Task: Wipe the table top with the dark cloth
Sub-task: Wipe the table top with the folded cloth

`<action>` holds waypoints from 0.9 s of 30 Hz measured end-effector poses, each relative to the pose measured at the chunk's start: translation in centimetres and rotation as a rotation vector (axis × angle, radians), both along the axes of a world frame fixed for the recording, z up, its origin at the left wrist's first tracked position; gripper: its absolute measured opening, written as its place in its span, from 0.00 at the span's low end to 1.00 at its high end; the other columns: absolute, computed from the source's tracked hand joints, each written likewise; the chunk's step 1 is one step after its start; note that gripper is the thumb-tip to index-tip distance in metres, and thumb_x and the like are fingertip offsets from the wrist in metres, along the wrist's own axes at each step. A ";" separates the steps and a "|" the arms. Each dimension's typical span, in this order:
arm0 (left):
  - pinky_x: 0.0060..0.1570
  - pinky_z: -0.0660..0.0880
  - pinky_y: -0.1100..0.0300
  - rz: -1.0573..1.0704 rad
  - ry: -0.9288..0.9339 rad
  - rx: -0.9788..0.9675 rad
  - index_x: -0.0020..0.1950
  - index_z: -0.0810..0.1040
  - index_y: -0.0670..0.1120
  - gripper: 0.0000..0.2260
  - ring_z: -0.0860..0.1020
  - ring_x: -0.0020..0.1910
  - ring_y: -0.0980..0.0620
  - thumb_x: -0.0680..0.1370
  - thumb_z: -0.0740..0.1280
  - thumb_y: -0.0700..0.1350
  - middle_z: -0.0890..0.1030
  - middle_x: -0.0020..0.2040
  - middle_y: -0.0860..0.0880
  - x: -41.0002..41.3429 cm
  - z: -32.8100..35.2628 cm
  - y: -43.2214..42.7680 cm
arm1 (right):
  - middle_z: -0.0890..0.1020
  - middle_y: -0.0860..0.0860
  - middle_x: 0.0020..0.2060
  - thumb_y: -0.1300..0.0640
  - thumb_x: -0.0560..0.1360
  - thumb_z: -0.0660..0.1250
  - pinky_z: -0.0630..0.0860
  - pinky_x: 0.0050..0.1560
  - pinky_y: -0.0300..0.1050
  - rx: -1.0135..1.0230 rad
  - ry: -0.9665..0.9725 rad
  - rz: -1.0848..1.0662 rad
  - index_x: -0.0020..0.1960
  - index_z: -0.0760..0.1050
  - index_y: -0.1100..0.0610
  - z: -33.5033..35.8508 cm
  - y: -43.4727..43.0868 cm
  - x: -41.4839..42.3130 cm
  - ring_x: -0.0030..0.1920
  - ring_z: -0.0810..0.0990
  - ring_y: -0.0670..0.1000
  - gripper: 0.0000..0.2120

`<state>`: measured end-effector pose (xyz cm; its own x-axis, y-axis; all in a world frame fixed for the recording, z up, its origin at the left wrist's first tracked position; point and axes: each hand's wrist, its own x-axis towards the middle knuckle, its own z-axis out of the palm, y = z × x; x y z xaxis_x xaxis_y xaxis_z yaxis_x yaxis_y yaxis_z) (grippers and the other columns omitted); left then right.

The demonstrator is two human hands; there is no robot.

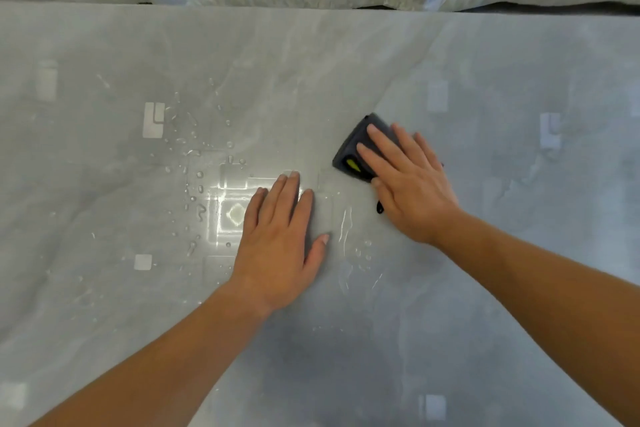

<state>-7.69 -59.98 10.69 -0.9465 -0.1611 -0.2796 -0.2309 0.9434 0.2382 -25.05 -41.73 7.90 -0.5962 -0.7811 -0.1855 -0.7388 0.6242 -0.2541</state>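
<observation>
1. While the right hand (412, 184) presses the cloth (356, 146) flat, its fingers (381, 142) lie straight and slightly spread on top, with the thumb at the cloth's near edge. Nothing is pinched.
2. Cloth: folded and dark, with a yellow-green tag showing left of the index finger. Most of it sits under the fingertips and pokes out beyond them.
3. Left hand (280, 239): palm down on the table (485, 322), fingers close together, thumb out to the side. It holds nothing.
4. Step judged: wiping under way, little of it done. Droplets (194, 163) lie scattered left of the left fingers, and a wet streak (346, 229) sits just right of the left thumb.
5. Next move calls for sliding the cloth leftward under even pressure, with the left hand lifted out of its path.
6. Containers: none in view.
</observation>
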 end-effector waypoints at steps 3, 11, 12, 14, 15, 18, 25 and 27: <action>0.78 0.46 0.45 -0.002 -0.004 -0.003 0.77 0.65 0.43 0.28 0.53 0.80 0.43 0.82 0.52 0.58 0.57 0.80 0.41 0.6 0.1 0.5 | 0.52 0.48 0.81 0.51 0.83 0.50 0.43 0.79 0.56 -0.036 -0.020 -0.386 0.80 0.54 0.47 0.0 -2.4 -1.5 0.80 0.47 0.57 0.26; 0.78 0.43 0.45 0.066 -0.049 -0.022 0.78 0.61 0.44 0.29 0.49 0.81 0.46 0.83 0.48 0.60 0.55 0.81 0.43 2.4 0.3 2.4 | 0.55 0.51 0.81 0.49 0.82 0.52 0.51 0.77 0.64 0.060 0.038 0.157 0.80 0.57 0.49 0.4 0.3 4.0 0.80 0.52 0.61 0.27; 0.77 0.42 0.45 0.067 -0.058 -0.025 0.79 0.59 0.45 0.29 0.48 0.81 0.47 0.83 0.47 0.60 0.54 0.81 0.44 2.5 0.2 2.5 | 0.55 0.50 0.81 0.49 0.82 0.51 0.51 0.77 0.63 0.059 0.047 0.155 0.80 0.57 0.48 0.3 0.8 3.1 0.80 0.53 0.60 0.26; 0.77 0.39 0.45 0.071 -0.063 -0.025 0.79 0.58 0.46 0.29 0.48 0.81 0.47 0.83 0.47 0.61 0.53 0.82 0.44 2.6 0.2 2.5 | 0.54 0.48 0.81 0.50 0.82 0.50 0.49 0.78 0.60 0.031 0.010 -0.037 0.80 0.57 0.48 0.5 1.2 1.7 0.80 0.52 0.59 0.26; 0.77 0.39 0.46 0.073 -0.062 -0.027 0.78 0.59 0.46 0.28 0.48 0.81 0.47 0.83 0.47 0.61 0.54 0.82 0.44 2.5 0.1 2.4 | 0.54 0.49 0.81 0.51 0.83 0.51 0.47 0.79 0.59 0.005 -0.017 -0.167 0.80 0.57 0.48 0.6 1.0 1.8 0.80 0.50 0.59 0.25; 0.76 0.35 0.47 0.080 -0.064 -0.011 0.78 0.59 0.47 0.28 0.47 0.81 0.48 0.83 0.46 0.61 0.53 0.82 0.45 2.4 0.2 2.4 | 0.53 0.52 0.81 0.54 0.82 0.55 0.47 0.79 0.60 -0.026 -0.029 -0.288 0.80 0.58 0.51 0.7 0.7 5.3 0.80 0.49 0.62 0.26; 0.74 0.31 0.48 0.109 -0.061 0.039 0.80 0.55 0.48 0.29 0.41 0.80 0.52 0.83 0.42 0.63 0.47 0.82 0.47 2.5 0.1 2.4 | 0.56 0.49 0.81 0.51 0.82 0.51 0.48 0.78 0.61 0.016 -0.027 -0.008 0.79 0.59 0.49 0.8 3.8 6.7 0.80 0.51 0.60 0.25; 0.74 0.30 0.50 0.101 -0.051 0.058 0.79 0.56 0.48 0.29 0.41 0.80 0.52 0.83 0.43 0.62 0.48 0.82 0.47 2.8 0.2 2.4 | 0.54 0.49 0.81 0.53 0.83 0.51 0.44 0.79 0.58 -0.017 -0.051 -0.221 0.80 0.59 0.50 0.9 2.9 6.8 0.80 0.48 0.58 0.24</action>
<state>-4.91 -57.63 10.91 -0.9108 -0.2368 -0.3381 -0.3368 0.8999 0.2772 -18.24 -38.78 8.76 -0.7438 -0.6355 -0.2071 -0.5702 0.7649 -0.2995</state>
